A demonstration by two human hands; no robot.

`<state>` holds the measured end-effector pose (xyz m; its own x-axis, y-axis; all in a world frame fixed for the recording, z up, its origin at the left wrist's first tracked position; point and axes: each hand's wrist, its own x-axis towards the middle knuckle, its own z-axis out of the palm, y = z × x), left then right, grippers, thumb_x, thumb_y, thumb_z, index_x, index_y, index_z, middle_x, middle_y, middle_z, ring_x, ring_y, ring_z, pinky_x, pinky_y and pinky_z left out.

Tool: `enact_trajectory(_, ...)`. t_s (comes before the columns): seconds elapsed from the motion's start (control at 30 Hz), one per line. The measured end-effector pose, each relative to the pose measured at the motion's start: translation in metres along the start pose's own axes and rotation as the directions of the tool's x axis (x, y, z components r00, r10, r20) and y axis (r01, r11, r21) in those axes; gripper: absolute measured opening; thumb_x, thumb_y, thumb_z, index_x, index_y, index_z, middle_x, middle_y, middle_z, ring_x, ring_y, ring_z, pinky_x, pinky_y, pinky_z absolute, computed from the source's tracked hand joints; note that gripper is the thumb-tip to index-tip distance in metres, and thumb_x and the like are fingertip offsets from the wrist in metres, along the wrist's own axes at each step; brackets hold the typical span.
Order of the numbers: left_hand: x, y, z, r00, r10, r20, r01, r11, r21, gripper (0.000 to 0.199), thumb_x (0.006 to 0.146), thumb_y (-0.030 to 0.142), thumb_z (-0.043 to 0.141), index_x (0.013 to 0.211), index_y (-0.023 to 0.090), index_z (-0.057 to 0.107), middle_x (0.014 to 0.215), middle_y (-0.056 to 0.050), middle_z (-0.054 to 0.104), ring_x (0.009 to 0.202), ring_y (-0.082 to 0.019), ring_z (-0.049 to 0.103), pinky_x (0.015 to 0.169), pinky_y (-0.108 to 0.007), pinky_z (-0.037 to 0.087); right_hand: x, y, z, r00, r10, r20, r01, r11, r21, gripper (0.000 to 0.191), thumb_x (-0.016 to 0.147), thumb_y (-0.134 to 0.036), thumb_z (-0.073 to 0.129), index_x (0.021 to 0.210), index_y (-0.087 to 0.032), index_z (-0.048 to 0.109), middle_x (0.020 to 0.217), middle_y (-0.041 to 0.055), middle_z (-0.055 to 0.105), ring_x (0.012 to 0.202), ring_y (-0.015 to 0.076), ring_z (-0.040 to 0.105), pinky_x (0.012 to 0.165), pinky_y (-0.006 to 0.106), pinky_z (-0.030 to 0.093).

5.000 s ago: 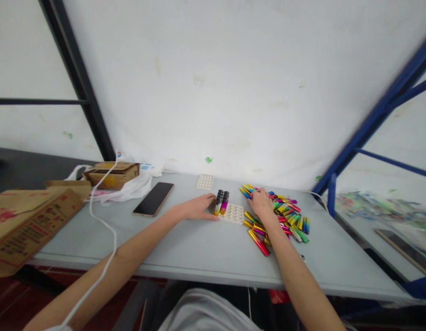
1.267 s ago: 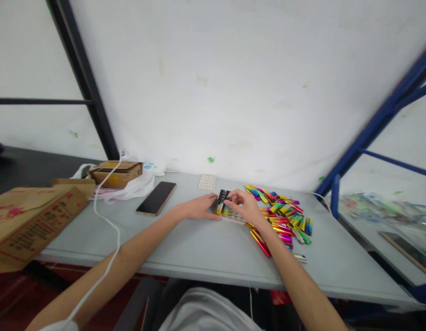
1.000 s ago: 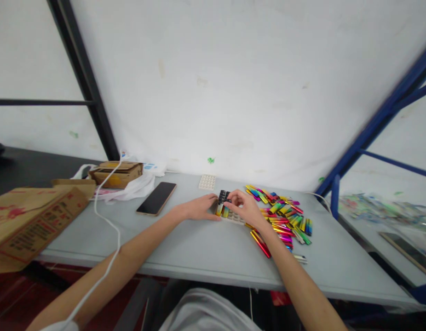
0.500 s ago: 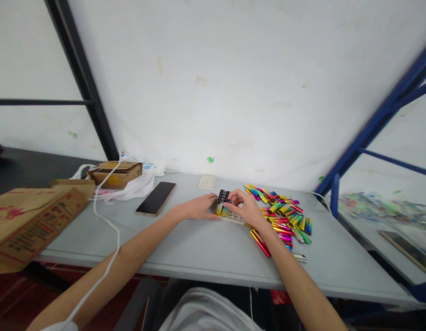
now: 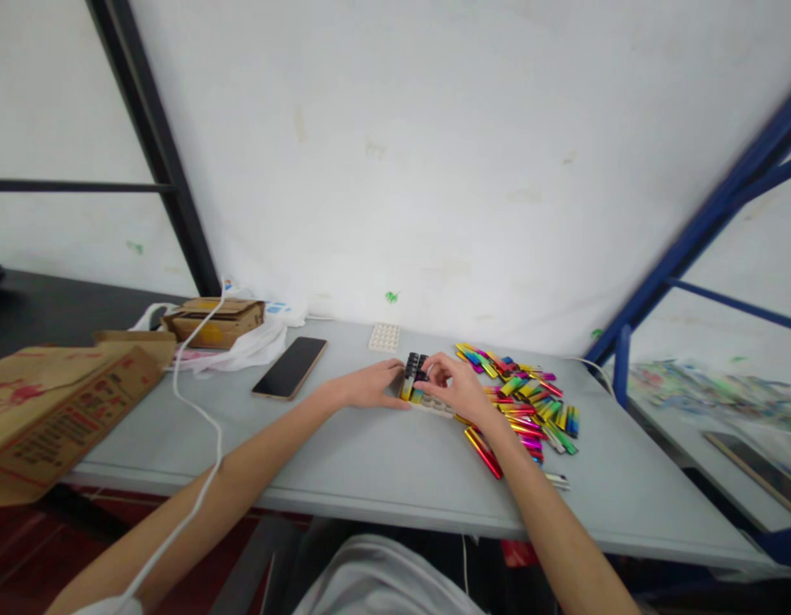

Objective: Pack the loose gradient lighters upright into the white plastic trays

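Observation:
A small white tray with round hollows (image 5: pixel 435 407) lies on the table between my hands. Black-topped, shiny lighters (image 5: pixel 409 376) stand upright in rows at its left side. My left hand (image 5: pixel 373 384) steadies the tray's left end, thumb along the front and fingers curled behind. At the tray, the fingers of my right hand (image 5: pixel 456 383) pinch a black-topped lighter, mostly hidden by the fingers. To the right, just past my right hand, is a loose pile of shiny multicoloured lighter-shaped pieces (image 5: pixel 527 401).
A second white hollowed tray (image 5: pixel 384 336) lies near the wall. Left of my hands rests a phone (image 5: pixel 290 368). Cardboard boxes (image 5: pixel 81 401) and a white plastic bag (image 5: pixel 258 346) occupy the left side. A white cable (image 5: pixel 200 406) hangs across my left forearm. Blue frame bars (image 5: pixel 683 231) rise at right.
My right hand's fingers have shifted slightly at the row of lighters, and the pinched black top sits a little differently. My left hand stays in place.

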<state>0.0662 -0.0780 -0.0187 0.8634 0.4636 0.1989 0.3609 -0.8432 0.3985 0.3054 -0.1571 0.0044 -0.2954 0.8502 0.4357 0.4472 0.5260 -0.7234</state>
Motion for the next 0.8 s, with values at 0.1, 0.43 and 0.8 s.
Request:
enact_trajectory(0.1, 0.000, 0.001, -0.001, 1.000, -0.021, 0.023, 0.021, 1.000, -0.003, 0.064, 0.094, 0.055, 0.074, 0.140, 0.014, 0.056, 0.145, -0.018, 0.059, 0.131, -0.033, 0.059, 0.112, -0.038, 0.047, 0.001, -0.002, -0.006, 0.999, -0.011, -0.040, 0.009, 0.999, -0.050, 0.041, 0.090, -0.060, 0.074, 0.105, -0.022, 0.068, 0.069, -0.0033, 0.064, 0.060, 0.0159, 0.057, 0.061, 0.029, 0.046)
enact_trajectory(0.43, 0.000, 0.003, -0.002, 0.998, -0.047, 0.035, 0.046, 0.999, 0.028, 0.069, 0.094, 0.059, 0.071, 0.140, 0.011, 0.057, 0.149, -0.022, 0.057, 0.139, -0.036, 0.056, 0.119, -0.042, 0.044, 0.021, 0.044, -0.088, 0.915, 0.282, -0.289, -0.403, 0.629, -0.664, 0.018, 0.098, -0.025, 0.063, 0.097, -0.017, 0.079, 0.099, 0.0128, 0.081, 0.092, 0.0245, 0.074, 0.088, 0.032, 0.051)
enact_trajectory(0.8, 0.000, -0.002, 0.004, 0.999, -0.004, 0.032, 0.001, 0.997, 0.075, 0.066, 0.101, 0.063, 0.059, 0.144, 0.013, 0.053, 0.152, -0.020, 0.054, 0.143, -0.034, 0.051, 0.123, -0.043, 0.038, 0.044, 0.071, -0.076, 0.846, 0.503, -0.177, -0.379, 0.335, -0.863, 0.034, 0.099, -0.036, 0.067, 0.120, -0.012, 0.077, 0.129, 0.0235, 0.070, 0.120, 0.0303, 0.067, 0.099, 0.036, 0.049)
